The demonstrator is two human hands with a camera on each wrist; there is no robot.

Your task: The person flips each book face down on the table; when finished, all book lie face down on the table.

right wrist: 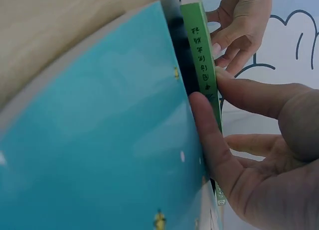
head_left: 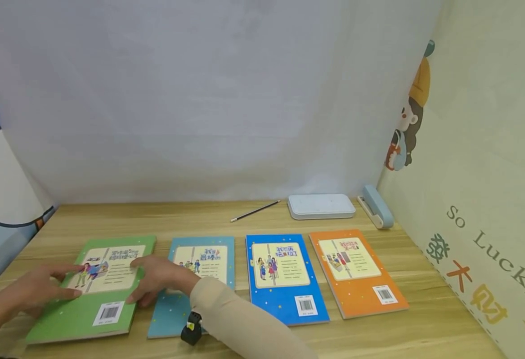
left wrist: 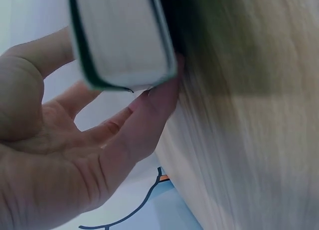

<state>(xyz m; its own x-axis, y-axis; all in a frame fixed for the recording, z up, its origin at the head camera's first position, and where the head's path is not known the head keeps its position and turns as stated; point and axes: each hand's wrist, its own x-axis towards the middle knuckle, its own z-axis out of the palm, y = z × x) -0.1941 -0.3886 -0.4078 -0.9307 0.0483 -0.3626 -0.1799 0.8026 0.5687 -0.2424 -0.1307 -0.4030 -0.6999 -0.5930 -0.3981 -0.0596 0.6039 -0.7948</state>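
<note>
A green book (head_left: 109,294) lies at the left end of a row, its back cover with a barcode facing up. My left hand (head_left: 42,289) grips its left edge, thumb on the cover; in the left wrist view, the page block (left wrist: 124,36) shows between thumb and a finger underneath. At the opposite edge my right hand (head_left: 159,276) pinches the spine (right wrist: 202,56), thumb on the cover and a finger on the other side. Beside it, partly hidden under the right forearm, is a light blue book (head_left: 168,316).
To the right lie a dark blue book (head_left: 284,304) and an orange book (head_left: 361,299). Behind them are a pencil (head_left: 255,211), a pale blue case (head_left: 320,205) and a blue stapler (head_left: 375,205). Cloth walls (head_left: 199,99) enclose the wooden table (head_left: 190,214).
</note>
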